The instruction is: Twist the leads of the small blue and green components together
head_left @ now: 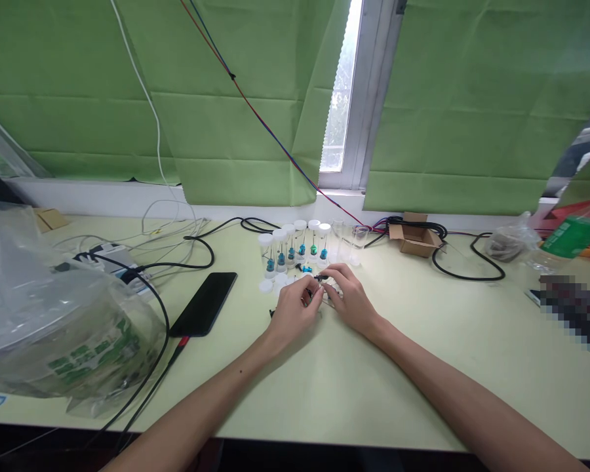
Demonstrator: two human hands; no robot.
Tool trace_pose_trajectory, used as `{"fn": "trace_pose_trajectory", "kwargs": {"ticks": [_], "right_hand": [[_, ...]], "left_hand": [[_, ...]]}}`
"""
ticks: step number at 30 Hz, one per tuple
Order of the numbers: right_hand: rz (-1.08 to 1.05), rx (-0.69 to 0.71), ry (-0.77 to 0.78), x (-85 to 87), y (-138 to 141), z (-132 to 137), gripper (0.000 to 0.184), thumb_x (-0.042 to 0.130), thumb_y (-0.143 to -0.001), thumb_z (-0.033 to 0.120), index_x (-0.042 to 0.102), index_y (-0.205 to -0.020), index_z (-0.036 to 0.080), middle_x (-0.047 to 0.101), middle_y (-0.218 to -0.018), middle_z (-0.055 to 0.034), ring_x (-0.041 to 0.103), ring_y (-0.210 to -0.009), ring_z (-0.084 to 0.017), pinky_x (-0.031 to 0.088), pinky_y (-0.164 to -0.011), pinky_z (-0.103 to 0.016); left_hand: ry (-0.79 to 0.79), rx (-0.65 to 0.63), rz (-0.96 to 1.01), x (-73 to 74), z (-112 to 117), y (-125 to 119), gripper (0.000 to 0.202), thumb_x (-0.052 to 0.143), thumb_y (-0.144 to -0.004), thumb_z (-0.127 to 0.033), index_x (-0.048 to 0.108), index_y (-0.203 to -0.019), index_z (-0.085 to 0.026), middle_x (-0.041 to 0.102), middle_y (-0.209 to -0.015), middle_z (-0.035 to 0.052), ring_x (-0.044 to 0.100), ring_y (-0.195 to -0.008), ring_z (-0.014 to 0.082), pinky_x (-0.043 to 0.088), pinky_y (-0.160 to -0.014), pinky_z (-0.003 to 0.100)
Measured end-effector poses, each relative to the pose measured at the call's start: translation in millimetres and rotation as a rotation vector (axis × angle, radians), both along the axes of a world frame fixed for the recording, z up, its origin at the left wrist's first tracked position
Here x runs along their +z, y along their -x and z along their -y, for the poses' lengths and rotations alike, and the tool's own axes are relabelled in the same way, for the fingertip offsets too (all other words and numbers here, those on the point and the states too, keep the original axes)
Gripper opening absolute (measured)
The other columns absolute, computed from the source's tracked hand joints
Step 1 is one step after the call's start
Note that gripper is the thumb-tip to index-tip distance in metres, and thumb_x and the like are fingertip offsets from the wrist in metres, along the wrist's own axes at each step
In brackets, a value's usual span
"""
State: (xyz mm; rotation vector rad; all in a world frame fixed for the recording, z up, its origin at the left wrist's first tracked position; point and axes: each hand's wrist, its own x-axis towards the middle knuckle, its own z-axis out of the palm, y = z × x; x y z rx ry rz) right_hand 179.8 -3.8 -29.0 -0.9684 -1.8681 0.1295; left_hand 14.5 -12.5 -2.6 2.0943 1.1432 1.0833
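My left hand [297, 305] is closed in a pinch near the table's middle; what its fingertips hold is hidden. Beside it, my right hand [351, 295] has its thumb and fingers bent together, with a small black part [320, 278] at its fingertips. The two hands nearly touch. Just beyond them stand several clear vials with white caps [299, 225], and blue or green pieces show inside. In front of the vials lie loose white caps [266, 286] and a small blue-and-black piece [305, 269]. Another small black piece [272, 313] lies left of my left hand.
Uncapped clear vials [358, 246] stand at the right end of the row. A black phone [204, 305], cables [177, 265] and a large bagged container [78, 334] occupy the left. To the right are an open cardboard box [415, 239] and a green-labelled bottle [573, 233].
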Motion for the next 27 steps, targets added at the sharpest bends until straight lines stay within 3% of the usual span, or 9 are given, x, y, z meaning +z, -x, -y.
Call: {"fn": "trace_pose_trajectory", "kwargs": {"ticks": [9,27], "right_hand": [[-0.036,0.059,0.012,-1.4,0.7,-0.2,0.012,0.051,-0.095,0.017,0.059,-0.102,0.022,0.055,-0.102,-0.0081,0.059,-0.09,-0.021,0.054,-0.081,-0.038],[-0.005,0.058,0.064,-1.7,1.4,2.0,0.012,0.05,-0.092,0.012,0.057,-0.096,0.021,0.057,-0.1,-0.0075,0.059,-0.086,-0.02,0.052,-0.076,-0.035]], "left_hand": [[0.0,-0.015,-0.007,-4.3,-3.3,1.2,0.017,0.049,-0.092,-0.032,0.052,-0.08,-0.02,0.056,-0.072,-0.002,0.045,-0.057,0.0105,0.034,-0.054,0.025],[0.047,-0.022,0.038,-4.1,-3.8,2.4,0.014,0.046,-0.093,-0.033,0.053,-0.091,-0.021,0.062,-0.081,0.0009,0.053,-0.06,0.0122,0.038,-0.055,0.025]]}}
